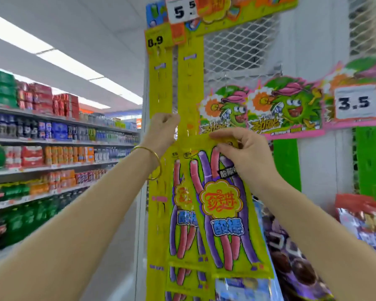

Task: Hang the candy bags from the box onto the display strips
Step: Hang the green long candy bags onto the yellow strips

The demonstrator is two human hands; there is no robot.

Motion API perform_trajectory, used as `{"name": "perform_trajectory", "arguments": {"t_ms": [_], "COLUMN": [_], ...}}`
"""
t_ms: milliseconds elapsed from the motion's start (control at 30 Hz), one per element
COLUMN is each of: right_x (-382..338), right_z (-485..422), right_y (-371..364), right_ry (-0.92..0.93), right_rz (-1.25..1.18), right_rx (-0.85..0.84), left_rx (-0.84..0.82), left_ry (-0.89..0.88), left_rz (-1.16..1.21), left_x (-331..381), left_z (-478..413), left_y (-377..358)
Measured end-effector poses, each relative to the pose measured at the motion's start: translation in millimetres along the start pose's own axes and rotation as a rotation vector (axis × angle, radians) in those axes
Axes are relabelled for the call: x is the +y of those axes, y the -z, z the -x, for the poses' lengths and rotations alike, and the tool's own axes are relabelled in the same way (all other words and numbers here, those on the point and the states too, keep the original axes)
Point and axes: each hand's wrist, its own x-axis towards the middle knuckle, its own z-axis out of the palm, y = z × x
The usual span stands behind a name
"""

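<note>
Both hands' fingers (220, 146) pinching candy bag (224, 213) against yellow strips (190, 83); drink shelves (52, 135) left.

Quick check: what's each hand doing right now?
Left hand: closed, pinching the yellow display strip.
Right hand: closed, pinching the top edge of the front candy bag.

Bright, even shop light comes from long ceiling light panels (74, 66), which glare white and lose their edges. Shadows are faint. The whole frame is soft; the drink shelves (52, 148) left of the yellow display strips (190, 88) smear most. Straight lines bow toward the frame's edges.
</note>
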Motion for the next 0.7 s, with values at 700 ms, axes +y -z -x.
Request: {"name": "perform_trajectory", "arguments": {"t_ms": [700], "right_x": [5.0], "right_z": [-108.2], "right_y": [-40.1], "right_ry": [0.156], "right_rz": [0.514], "right_rx": [0.159], "left_rx": [0.108], "left_ry": [0.110], "left_rz": [0.167], "left_x": [-5.1], "left_z": [-82.7], "left_y": [-9.0]}}
